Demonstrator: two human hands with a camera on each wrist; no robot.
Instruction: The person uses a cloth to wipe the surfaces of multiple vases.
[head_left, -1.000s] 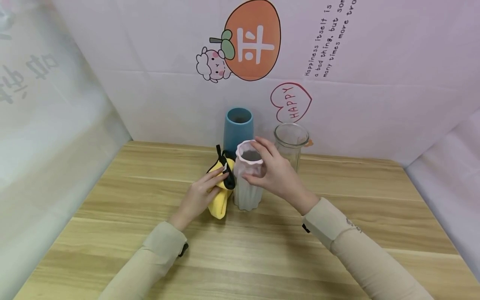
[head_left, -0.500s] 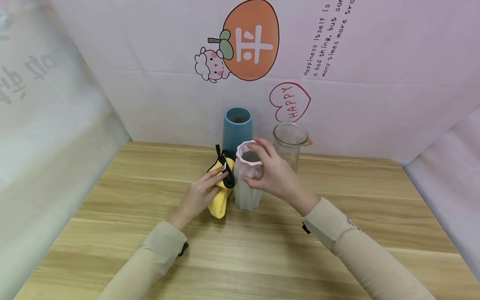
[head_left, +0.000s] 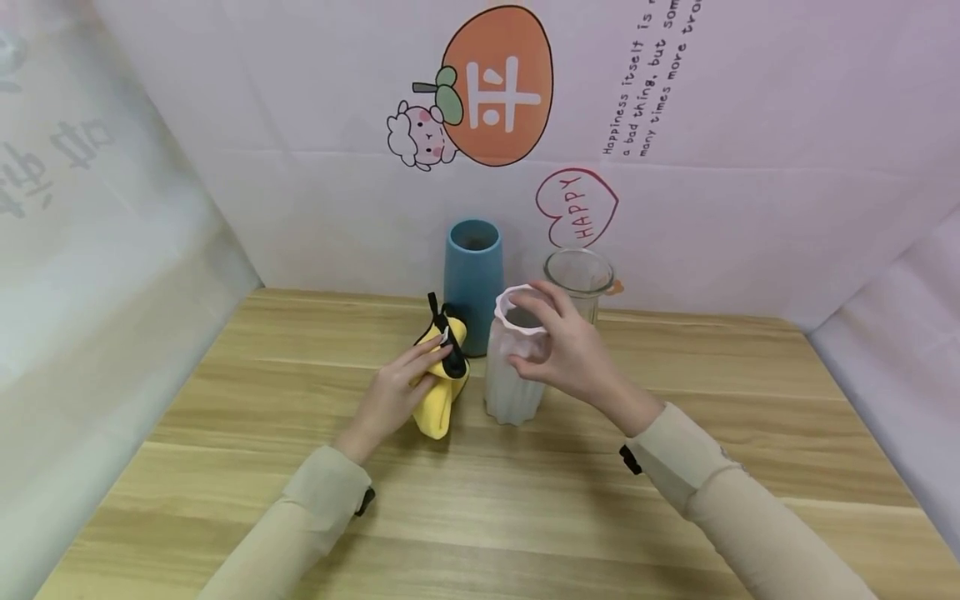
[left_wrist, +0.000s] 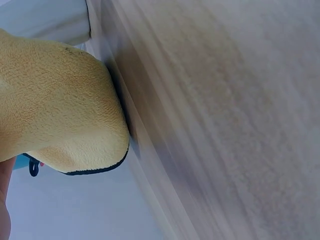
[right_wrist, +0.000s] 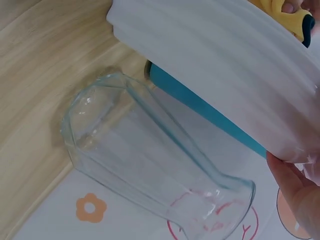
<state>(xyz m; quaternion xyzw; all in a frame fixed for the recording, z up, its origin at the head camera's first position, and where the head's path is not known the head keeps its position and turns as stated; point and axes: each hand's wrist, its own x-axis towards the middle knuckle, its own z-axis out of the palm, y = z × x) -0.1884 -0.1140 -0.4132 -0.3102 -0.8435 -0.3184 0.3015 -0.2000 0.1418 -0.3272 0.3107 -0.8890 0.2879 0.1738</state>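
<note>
My left hand [head_left: 397, 392] holds a folded yellow cloth [head_left: 435, 412] upright on the table, its fingers laid over the side. A black strap-like piece [head_left: 453, 360] with a small white tag shows at the top of the cloth. In the left wrist view the yellow fabric [left_wrist: 60, 105] is fuzzy, with a dark edge. My right hand [head_left: 577, 354] grips a white fluted vase [head_left: 512, 392] near its wavy rim, thumb on the near side and fingers at the opening. The vase leans slightly, with a gap between it and the cloth.
A blue vase [head_left: 472, 283] stands behind, between cloth and white vase. To the right, a clear glass vase [right_wrist: 135, 145] stands close by the white one, partly hidden by my right hand in the head view. A printed white backdrop [head_left: 337, 225] borders the wooden table [head_left: 465, 525].
My right hand has shifted the white vase to the right, away from the cloth, uncovering more of the blue vase. The left hand and cloth have hardly moved.
</note>
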